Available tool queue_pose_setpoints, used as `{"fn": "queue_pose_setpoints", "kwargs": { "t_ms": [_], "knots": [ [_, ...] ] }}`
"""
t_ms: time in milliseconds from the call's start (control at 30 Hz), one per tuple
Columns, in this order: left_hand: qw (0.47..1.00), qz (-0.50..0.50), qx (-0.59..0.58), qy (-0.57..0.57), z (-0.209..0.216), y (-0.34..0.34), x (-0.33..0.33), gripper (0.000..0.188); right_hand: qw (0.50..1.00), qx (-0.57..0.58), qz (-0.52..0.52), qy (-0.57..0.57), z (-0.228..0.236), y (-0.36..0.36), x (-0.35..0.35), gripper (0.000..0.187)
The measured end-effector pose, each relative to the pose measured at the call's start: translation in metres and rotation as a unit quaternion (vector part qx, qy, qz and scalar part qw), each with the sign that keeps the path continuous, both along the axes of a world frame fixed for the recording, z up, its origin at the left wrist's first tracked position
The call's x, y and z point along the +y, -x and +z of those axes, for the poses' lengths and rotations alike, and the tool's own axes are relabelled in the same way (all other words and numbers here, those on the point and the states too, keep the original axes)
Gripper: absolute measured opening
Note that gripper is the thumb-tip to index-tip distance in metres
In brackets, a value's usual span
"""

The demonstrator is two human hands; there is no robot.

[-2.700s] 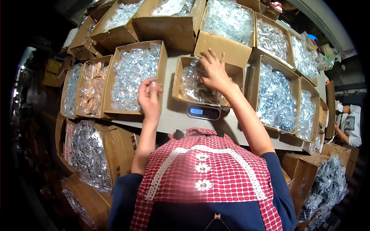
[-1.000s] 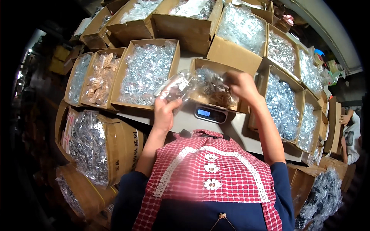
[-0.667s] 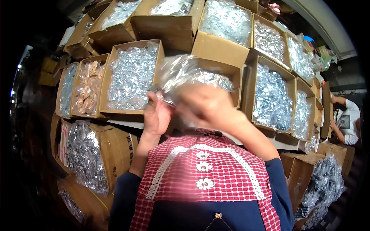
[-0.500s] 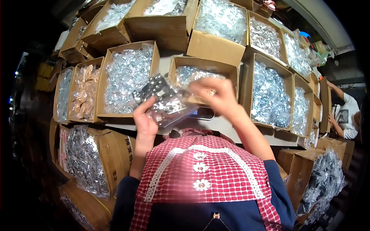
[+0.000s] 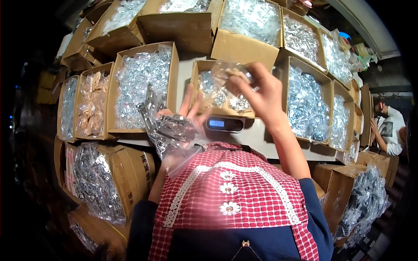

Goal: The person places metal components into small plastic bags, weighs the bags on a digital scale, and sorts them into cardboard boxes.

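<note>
My left hand is turned palm up, fingers spread, beneath a clear plastic bag of shiny dark metal pieces. The bag drapes across the palm towards the wrist and hides part of the hand. My right hand pinches a small clear bag with tan, wood-coloured pieces inside, lifted over a cardboard box. That box holds bagged silvery pieces and some tan ones. At its near side is a digital scale with a lit blue display.
Boxes of bagged silvery parts stand left and right, with more along the back. A narrow box holds tan pieces. Filled cartons sit low at both sides. Another person is at the far right.
My right hand has moved up from the metal-piece bag and now holds a small bag of tan pieces. My left hand's fingers have spread, the bag hangs lower, and the scale's display shows.
</note>
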State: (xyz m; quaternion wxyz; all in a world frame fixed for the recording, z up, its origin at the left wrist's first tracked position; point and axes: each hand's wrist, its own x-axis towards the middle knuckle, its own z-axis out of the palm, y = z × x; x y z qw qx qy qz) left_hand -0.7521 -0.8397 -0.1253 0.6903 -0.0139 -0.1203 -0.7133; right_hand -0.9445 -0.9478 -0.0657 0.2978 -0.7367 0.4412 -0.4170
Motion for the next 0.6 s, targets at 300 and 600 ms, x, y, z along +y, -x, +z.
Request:
{"fn": "queue_pose_setpoints", "kwargs": {
  "t_ms": [300, 600],
  "knots": [
    [0.95, -0.087, -0.089, -0.286, -0.042, -0.03, 0.03, 0.054, 0.934, -0.077, 0.239, -0.255, 0.017, -0.006, 0.006, 0.028],
    [0.945, -0.195, 0.263, -0.008, -0.052, -0.016, 0.005, 0.045, 0.819, 0.527, 0.065, 0.218, -0.084, 0.068, -0.033, 0.011]
  ]
}}
